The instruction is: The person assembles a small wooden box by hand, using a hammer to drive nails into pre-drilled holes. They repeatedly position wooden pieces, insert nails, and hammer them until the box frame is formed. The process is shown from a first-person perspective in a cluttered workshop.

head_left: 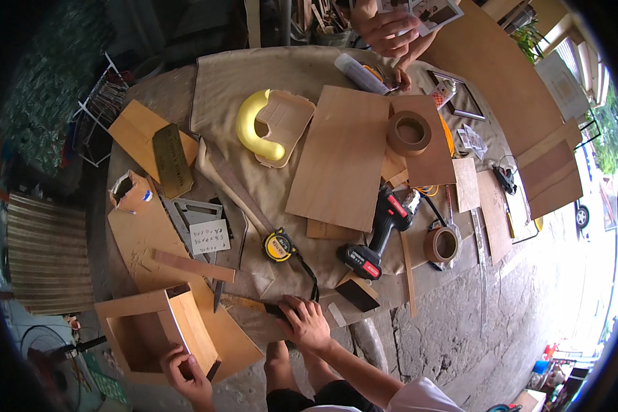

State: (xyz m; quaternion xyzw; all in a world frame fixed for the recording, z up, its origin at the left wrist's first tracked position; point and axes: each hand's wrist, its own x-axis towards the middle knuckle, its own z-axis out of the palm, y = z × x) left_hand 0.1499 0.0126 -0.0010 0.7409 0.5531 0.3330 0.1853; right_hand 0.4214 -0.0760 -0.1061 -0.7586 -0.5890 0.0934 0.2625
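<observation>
At the lower left, a box-like wooden frame (159, 338) with an open middle rests tilted at the table's edge. My left hand (187, 376) is closed, fingers curled at the frame's near right edge. A narrow yellowish strip with a black end (276, 311) lies by the table's front edge. My right hand (305, 324) is over that black end, its fingers bent down on it; their undersides are hidden. Just above are a yellow-and-black tape measure (279, 245) with a black strap and a flat brown wood strip (193, 266).
A cordless drill (380, 237), a plywood panel (340, 158), tape rolls (409, 132), a hammer-like wooden handle (237, 189) and a yellow curved tube (259, 127) occupy the cloth-covered table. Across it, another person's hands (389, 34) hold photo prints. A fan (48, 350) stands at left.
</observation>
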